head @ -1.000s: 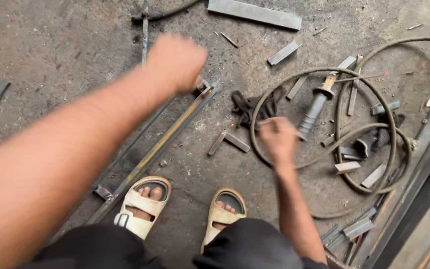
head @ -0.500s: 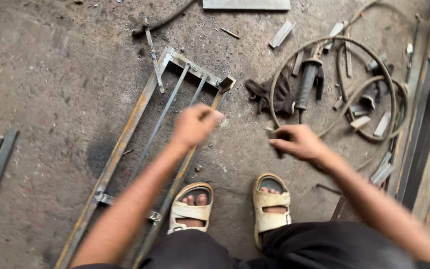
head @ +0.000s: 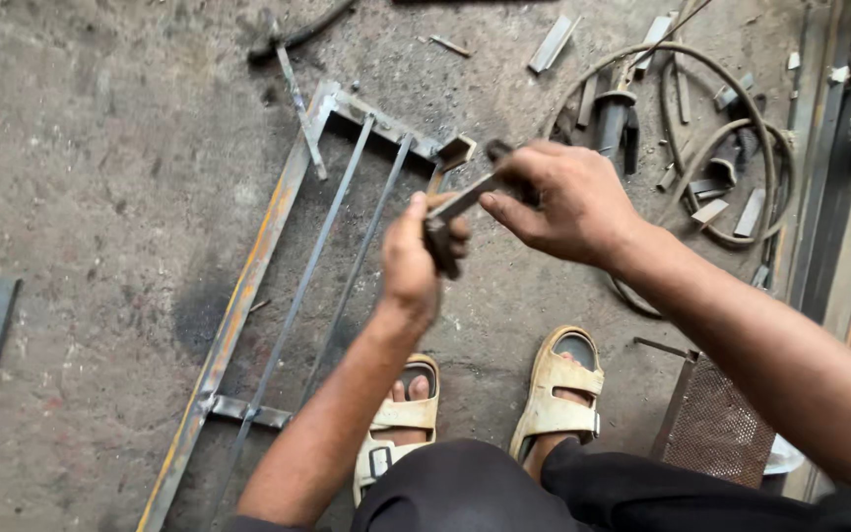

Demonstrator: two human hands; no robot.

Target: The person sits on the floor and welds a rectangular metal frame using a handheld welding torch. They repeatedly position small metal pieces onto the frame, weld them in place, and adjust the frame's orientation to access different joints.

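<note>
while both hands met above the floor, the left hand (head: 414, 258) gripped the dark lower end of a short grey flat metal strip (head: 465, 204), and the right hand (head: 561, 202) clasped its upper end. beneath them lay a long rusty welded steel frame (head: 266, 246); beyond the right hand sat coiled grey cable (head: 741, 118).

The metal frame (head: 278, 246) lies on the floor (head: 100, 148) left of the sandalled feet (head: 554, 394), coiled cable (head: 741, 128) right.

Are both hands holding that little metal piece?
Yes, the left hand and the right hand both grip the short metal strip above the floor.
</note>
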